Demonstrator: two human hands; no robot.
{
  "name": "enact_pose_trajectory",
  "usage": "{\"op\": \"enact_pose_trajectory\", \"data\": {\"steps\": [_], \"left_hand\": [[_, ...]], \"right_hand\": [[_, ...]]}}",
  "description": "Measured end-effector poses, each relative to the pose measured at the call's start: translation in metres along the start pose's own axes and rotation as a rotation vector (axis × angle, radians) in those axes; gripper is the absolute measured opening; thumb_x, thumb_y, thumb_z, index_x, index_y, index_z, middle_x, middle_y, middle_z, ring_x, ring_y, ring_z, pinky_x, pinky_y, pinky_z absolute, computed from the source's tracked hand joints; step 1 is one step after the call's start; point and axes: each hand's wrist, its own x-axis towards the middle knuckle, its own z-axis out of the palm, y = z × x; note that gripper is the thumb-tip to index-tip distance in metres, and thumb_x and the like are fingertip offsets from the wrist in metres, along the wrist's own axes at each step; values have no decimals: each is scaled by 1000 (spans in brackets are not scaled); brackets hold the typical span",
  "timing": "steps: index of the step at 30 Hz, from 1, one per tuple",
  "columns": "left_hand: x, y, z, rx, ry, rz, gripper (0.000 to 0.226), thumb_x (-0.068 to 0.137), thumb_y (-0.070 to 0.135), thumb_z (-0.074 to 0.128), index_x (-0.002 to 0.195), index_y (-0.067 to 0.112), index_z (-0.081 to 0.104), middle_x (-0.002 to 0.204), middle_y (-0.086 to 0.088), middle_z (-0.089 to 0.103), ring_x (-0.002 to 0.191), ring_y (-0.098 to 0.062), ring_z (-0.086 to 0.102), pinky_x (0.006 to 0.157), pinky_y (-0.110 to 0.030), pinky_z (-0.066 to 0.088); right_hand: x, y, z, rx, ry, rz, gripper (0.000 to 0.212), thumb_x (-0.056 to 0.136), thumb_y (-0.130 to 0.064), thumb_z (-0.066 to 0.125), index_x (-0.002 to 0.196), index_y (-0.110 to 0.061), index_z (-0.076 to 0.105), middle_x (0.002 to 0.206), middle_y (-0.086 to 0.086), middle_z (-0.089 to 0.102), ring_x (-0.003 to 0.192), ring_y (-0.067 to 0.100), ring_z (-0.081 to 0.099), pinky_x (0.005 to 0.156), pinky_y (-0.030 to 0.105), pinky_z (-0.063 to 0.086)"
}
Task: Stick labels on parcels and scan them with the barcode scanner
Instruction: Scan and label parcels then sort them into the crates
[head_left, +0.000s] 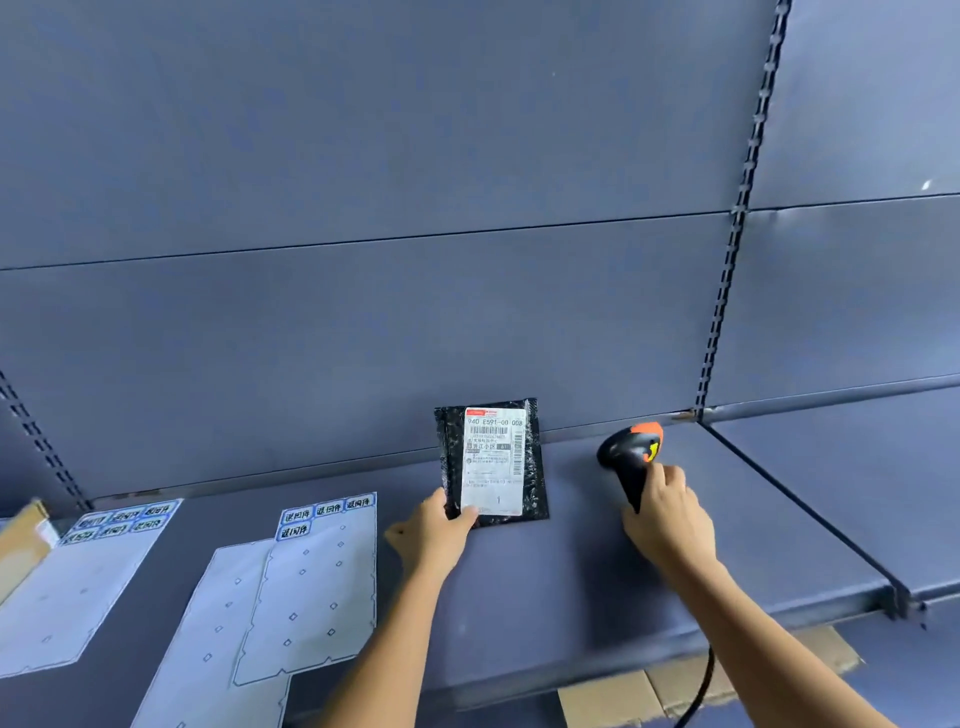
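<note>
The black parcel (535, 470) is standing tilted at the back edge of the shelf (571, 582), its top edge overlapping the back panel (363, 338). A white shipping label (493, 462) with barcodes is covering most of its face. The left hand (434, 535) is pinching the parcel's lower left corner, the thumb lying on the label's bottom edge. The right hand (667, 519) is gripping the handle of the barcode scanner (626, 452), fingers curled round it. The scanner's black and orange head is sitting just right of the parcel, near the back edge. The scanner cable (701, 686) is hanging below the front edge. Label sheets (311, 587) are lying flat on the left part of the shelf, with a few printed stickers remaining along their far ends.
</note>
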Motion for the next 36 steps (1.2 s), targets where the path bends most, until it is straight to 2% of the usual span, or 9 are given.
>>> {"op": "enact_pose_trajectory", "data": {"steps": [5,7,9,11,14,16,22,27,36], "left_hand": [[12,-2,11,152,76,44,28,90,47,42,86,20,50,82,3,65,91,-19,57,83,-34,25],[16,-1,13,172,82,60,27,91,47,40,88,21,49,87,3,65,97,-19,54,87,-35,26],[20,0,14,186,83,74,28,92,46,40,94,22,52,90,4,65,100,-19,53,88,-36,26],[22,2,14,203,79,87,29,92,47,39,98,21,52,92,4,65,102,-19,52,88,-35,26],[24,3,14,191,85,79,27,92,45,39,95,21,51,91,3,65,102,-20,52,85,-35,24],[25,3,15,181,98,74,27,91,46,41,92,21,50,90,1,65,102,-22,54,83,-36,24],[24,4,12,209,56,70,34,92,49,40,106,20,51,100,-1,66,109,-23,52,92,-38,27],[22,4,11,197,64,71,31,92,47,41,100,19,51,94,0,65,104,-23,53,89,-37,27],[21,5,10,198,73,81,31,92,45,41,103,20,53,93,0,66,103,-23,53,88,-37,27]], "right_hand": [[10,-6,2,-32,-21,73,42,86,-24,53,123,-10,39,121,9,49,103,35,59,72,35,42],[10,-6,-3,87,3,97,32,83,-22,53,112,-12,46,110,8,53,95,35,59,70,35,41],[4,-11,-9,467,19,105,21,79,-16,56,99,-13,51,90,9,58,74,31,56,63,35,44],[-14,-26,-17,910,-8,87,24,81,-8,57,102,-18,55,71,10,59,53,22,48,46,28,40],[-52,-59,-26,1278,-74,-50,31,84,0,58,107,-21,55,65,1,56,46,13,45,38,24,32],[-69,-80,-29,1413,-144,-103,27,82,-6,60,106,-18,53,65,-1,53,47,14,44,38,22,31],[-83,-106,-30,1477,-245,-94,22,91,0,50,107,-14,52,71,4,48,51,17,42,41,22,33],[-82,-105,-35,1452,-245,-78,18,92,-2,50,106,-13,50,72,6,47,50,17,41,42,20,34],[-76,-94,-34,1443,-213,-121,21,90,0,53,107,-14,51,76,2,53,51,16,44,42,22,35]]}}
